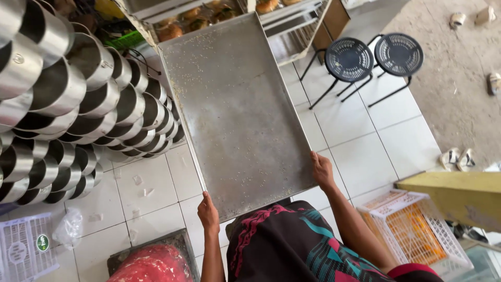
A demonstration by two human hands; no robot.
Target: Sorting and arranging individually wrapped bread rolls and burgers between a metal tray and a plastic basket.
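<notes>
Hands on the near edge — left hand (208,214) and right hand (322,171) each pinch a corner of the large rectangular grey metal baking tray (235,109). It's held over the white tiled floor (360,156), long axis running away from the person toward the metal rack (292,31); only scattered crumbs lie on it. Stacked shiny round tins (68,104) sit left, a white plastic crate (417,230) right.

Dull grey baking tray (237,104) (speckled pale), black stools (348,58)

A crumb-strewn metal tray (237,112) is held at its near corners by the left hand (209,215) and right hand (322,171) above a tiled floor (365,151).
</notes>
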